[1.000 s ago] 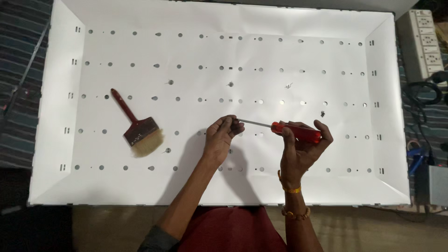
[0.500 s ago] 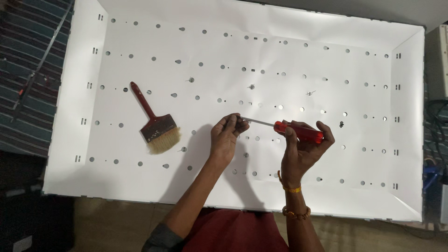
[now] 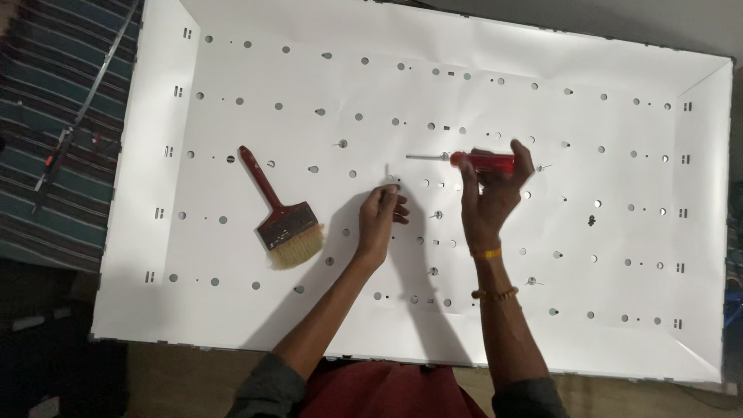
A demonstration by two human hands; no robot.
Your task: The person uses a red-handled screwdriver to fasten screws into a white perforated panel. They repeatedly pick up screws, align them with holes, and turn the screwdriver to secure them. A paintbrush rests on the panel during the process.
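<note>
White panel mostly open: wide bare stretches top and right, only small holes. Paintbrush lies left of centre, the one loose obstacle, well apart from left hand. Right hand holds red screwdriver level, shaft crossing above the gap between hands. Raised rim walls box the edges.

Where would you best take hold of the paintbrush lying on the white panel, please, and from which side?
Probably by the dark red handle of the paintbrush, near its middle, coming straight down from above. The brush lies flat on the white panel, handle pointing up-left and bristles down-right, so the slim handle offers two free long sides to pinch. It lies nearest the left hand; the right hand already holds a screwdriver.
</note>
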